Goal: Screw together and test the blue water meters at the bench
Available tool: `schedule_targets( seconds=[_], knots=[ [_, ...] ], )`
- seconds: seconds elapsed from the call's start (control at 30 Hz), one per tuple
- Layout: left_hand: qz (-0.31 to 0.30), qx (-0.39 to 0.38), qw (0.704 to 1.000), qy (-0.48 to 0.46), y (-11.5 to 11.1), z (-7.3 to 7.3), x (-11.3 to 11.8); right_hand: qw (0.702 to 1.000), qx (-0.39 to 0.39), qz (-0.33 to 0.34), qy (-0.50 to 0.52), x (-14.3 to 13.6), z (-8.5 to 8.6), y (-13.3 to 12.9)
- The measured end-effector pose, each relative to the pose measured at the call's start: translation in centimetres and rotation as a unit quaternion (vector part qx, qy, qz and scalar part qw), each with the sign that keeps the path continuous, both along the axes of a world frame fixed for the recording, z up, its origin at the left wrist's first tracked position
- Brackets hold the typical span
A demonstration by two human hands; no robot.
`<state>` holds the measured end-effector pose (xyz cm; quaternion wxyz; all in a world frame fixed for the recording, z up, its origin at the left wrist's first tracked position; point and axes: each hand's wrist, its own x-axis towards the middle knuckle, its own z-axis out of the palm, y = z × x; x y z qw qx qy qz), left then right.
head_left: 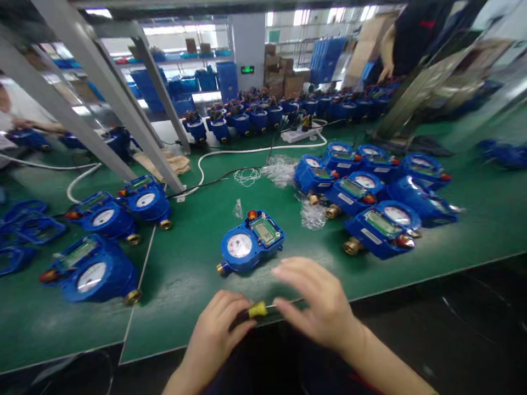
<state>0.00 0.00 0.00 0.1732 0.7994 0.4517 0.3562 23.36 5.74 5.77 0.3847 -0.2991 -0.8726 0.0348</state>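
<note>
A screwdriver [258, 310] with a black and yellow handle is gripped in my left hand [220, 323], its thin shaft pointing right. My right hand [315, 302] is beside the shaft, fingers stretched and thumb apart; whether it touches the shaft I cannot tell. Just beyond both hands a blue water meter [247, 244] lies on the green table [185, 274]. It has a round white dial, a small lit display, an orange-red part at its top and a brass fitting at lower left. Neither hand touches the meter.
Several blue meters [366, 192] cluster at right, more [93, 274] at left beside blue frames [35, 222]. Clear plastic bags [282, 170], a white cable [239, 151] and a power strip [300, 133] lie farther back. Grey metal posts [102, 93] rise at left. Another person's hand [386, 71] shows at back right.
</note>
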Motion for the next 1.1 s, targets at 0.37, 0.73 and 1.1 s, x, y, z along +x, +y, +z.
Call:
schedule_targets(
  seconds=[0.37,0.73,1.1],
  knots=[
    [0.126,-0.017,0.982,-0.137,4.4,2.7,-1.7,0.993,-0.111,-0.042,-0.024,0.5,-5.1,-3.3],
    [0.177,-0.151,0.940,-0.249,7.8,-1.3,2.5,0.783,-0.504,-0.100,0.351,-4.1,-5.6,-0.8],
    [0.250,-0.159,0.932,-0.209,1.4,-0.4,6.2,0.748,-0.555,-0.125,0.342,-2.3,-5.3,1.4]
  ],
)
